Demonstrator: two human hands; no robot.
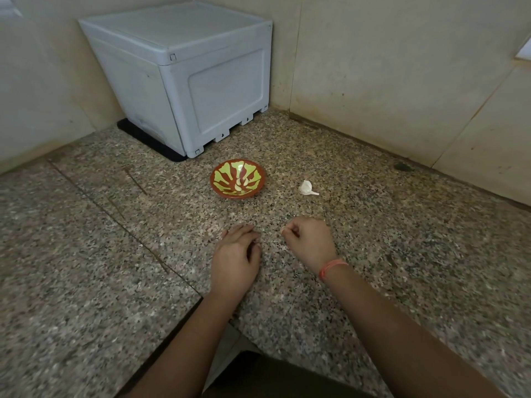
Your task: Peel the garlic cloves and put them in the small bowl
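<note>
Your left hand [235, 254] lies palm down on the granite counter [86, 254]. Its fingers are relaxed and mostly straight, and nothing shows in it. Your right hand [309, 239] sits near it to the right, not touching it, and is curled into a loose fist. Thumb and forefinger pinch a small pale scrap [283, 230] that is too small to tell clove from skin. There is an orange thread band [333, 267] on that wrist.

The small bowl [213, 180] is red-brown with a yellow-green pattern. It stands on the counter beyond both hands, well apart from them. Peeled cloves [240, 186] lie at its bottom, at least two, though the exact count is unclear. An unpeeled garlic piece [306, 187] lies on the counter right of the bowl, near it but not touching — white papery skin, stalk stub pointing right.

In the far corner a grey plastic box [184, 81] sits on a black mat [143, 139], close against the tiled walls [402, 67].
</note>
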